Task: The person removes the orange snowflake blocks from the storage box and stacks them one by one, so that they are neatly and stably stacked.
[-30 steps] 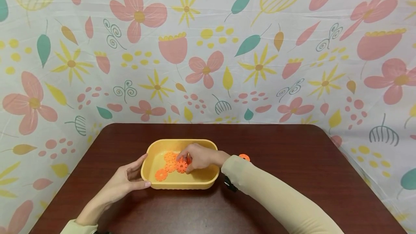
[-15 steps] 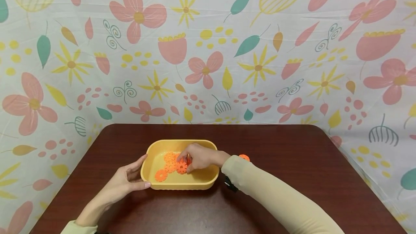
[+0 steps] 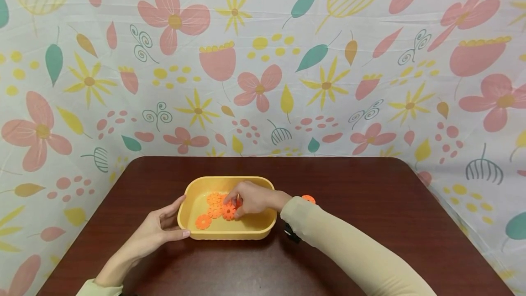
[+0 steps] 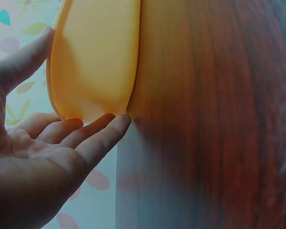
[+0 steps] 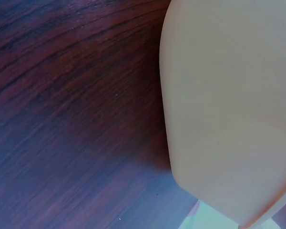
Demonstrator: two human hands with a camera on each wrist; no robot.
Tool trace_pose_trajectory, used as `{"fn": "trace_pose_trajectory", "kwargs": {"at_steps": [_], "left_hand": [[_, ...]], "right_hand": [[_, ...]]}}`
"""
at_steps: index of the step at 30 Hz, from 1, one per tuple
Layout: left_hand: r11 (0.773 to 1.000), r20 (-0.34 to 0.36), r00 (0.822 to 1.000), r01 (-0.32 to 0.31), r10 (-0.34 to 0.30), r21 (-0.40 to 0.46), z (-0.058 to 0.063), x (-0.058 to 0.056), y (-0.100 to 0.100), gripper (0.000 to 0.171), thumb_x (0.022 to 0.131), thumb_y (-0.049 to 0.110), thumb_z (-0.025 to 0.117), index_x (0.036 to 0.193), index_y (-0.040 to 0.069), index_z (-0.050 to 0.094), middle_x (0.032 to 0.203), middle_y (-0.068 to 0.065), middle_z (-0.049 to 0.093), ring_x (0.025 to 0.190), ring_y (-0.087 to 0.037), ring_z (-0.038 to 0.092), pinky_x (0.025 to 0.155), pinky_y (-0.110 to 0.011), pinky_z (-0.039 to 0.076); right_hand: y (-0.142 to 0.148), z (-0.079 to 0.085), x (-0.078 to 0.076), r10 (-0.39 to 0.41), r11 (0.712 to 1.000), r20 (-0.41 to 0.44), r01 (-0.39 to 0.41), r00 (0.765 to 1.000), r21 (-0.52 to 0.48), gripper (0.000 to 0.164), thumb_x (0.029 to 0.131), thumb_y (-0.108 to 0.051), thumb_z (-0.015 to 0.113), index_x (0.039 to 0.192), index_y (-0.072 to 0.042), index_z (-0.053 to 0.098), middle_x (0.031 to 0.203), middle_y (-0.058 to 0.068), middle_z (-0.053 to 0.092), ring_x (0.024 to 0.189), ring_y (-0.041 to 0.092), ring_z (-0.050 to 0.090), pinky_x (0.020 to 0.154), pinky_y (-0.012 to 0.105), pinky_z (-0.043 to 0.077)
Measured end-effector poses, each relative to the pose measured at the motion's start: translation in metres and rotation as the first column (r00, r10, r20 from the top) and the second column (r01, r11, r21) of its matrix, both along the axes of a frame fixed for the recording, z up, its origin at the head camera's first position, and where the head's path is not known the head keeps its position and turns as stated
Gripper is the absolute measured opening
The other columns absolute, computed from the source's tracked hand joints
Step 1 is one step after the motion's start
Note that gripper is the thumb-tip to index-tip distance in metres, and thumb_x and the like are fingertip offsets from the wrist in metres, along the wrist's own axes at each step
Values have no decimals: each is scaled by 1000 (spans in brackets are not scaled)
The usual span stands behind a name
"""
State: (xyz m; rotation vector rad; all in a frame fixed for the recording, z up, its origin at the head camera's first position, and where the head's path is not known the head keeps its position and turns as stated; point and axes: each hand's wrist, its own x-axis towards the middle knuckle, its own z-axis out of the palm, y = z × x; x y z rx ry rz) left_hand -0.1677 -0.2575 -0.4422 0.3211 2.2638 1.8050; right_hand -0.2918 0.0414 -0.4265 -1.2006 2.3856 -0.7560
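A yellow plastic tub [image 3: 227, 235] stands on the dark wooden table, with several flat orange snowflake-shaped discs [image 3: 203, 221] inside it. My left hand [image 3: 154, 230] holds the tub's left end, thumb at the near corner and fingers at the far one. In the left wrist view, the fingertips and thumb of that left hand [image 4: 52, 148] meet the tub wall [image 4: 95, 62]. Inside the tub, my right hand [image 3: 252, 198] has its thumb and fingers at the edges of a brighter orange disc [image 3: 229, 211]. The right wrist view shows only the tub's outer wall [image 5: 229, 95], with that hand hidden.
Another orange disc [image 3: 308, 199] lies on the table [image 3: 361, 195] right of the tub, partly hidden behind the right sleeve [image 3: 349, 245]. Behind the table hangs a flower-patterned cloth [image 3: 263, 58].
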Motion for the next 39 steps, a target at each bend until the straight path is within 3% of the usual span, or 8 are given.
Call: {"fn": "trace_pose_trajectory", "kwargs": {"at_steps": [10, 18, 31, 39], "left_hand": [[1000, -4, 1000, 3, -3, 2, 0, 0, 0, 97, 89, 6, 85, 166, 2, 26, 169, -22, 26, 142, -48, 45, 94, -34, 57], [1000, 8, 1000, -3, 3, -13, 1, 1, 0, 99, 88, 9, 86, 166, 3, 27, 167, -24, 29, 141, -48, 47, 93, -34, 58], [1000, 26, 1000, -6, 7, -5, 2, 1, -1, 98, 89, 8, 86, 167, 5, 27, 167, -24, 29, 140, -48, 48, 92, -34, 58], [1000, 15, 1000, -5, 5, -8, 1, 1, -1, 99, 88, 9, 87, 166, 4, 27, 167, -25, 29, 141, -48, 46, 92, -33, 58]], "right_hand": [[6, 7, 6, -15, 997, 7, 15, 1000, -75, 38, 84, -2, 89, 120, -4, 79, 84, 1, 68, 70, 9, 54, 65, 20, 45], [18, 10, 9, -40, 986, -2, 39, 999, -164, 35, 84, -9, 90, 118, -8, 80, 87, 1, 67, 59, 10, 45, 57, 22, 39], [42, 22, 20, -90, 957, -39, 76, 995, -280, 35, 81, -10, 93, 114, -7, 81, 86, 6, 63, 64, 26, 46, 60, 24, 36], [59, 27, 27, -135, 944, -29, 120, 990, -308, 35, 82, -14, 93, 115, -13, 82, 84, 0, 59, 64, 21, 43, 62, 26, 36]]}}
